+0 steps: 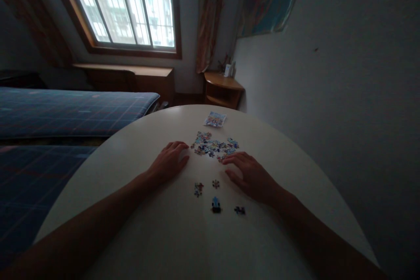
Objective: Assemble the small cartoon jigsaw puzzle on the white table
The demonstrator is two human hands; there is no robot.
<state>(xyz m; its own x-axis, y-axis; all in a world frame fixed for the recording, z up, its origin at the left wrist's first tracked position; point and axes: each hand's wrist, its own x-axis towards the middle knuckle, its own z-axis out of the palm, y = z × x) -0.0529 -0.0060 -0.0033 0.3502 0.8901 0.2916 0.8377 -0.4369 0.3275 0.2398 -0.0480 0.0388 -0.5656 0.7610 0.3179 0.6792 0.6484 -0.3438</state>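
Several loose jigsaw pieces (215,146) lie in a spread-out heap on the round white table (157,232). At the heap's left edge rests my left hand (169,160), fingers apart, holding nothing. My right hand (251,174) is on the heap's right front side; its fingertips reach the nearest pieces, with thumb and fingers apart. Closer to me, between my forearms, lie a joined pair of pieces (198,189), a single small piece (215,183), a blue and black piece or joined pieces (215,205), and a dark piece (239,210).
Beyond the heap lies a small printed picture packet or card (215,119). A bed with a blue plaid cover (65,111) stands left of the table. A wall (344,96) runs along the right, and a wooden corner shelf (223,81) stands behind.
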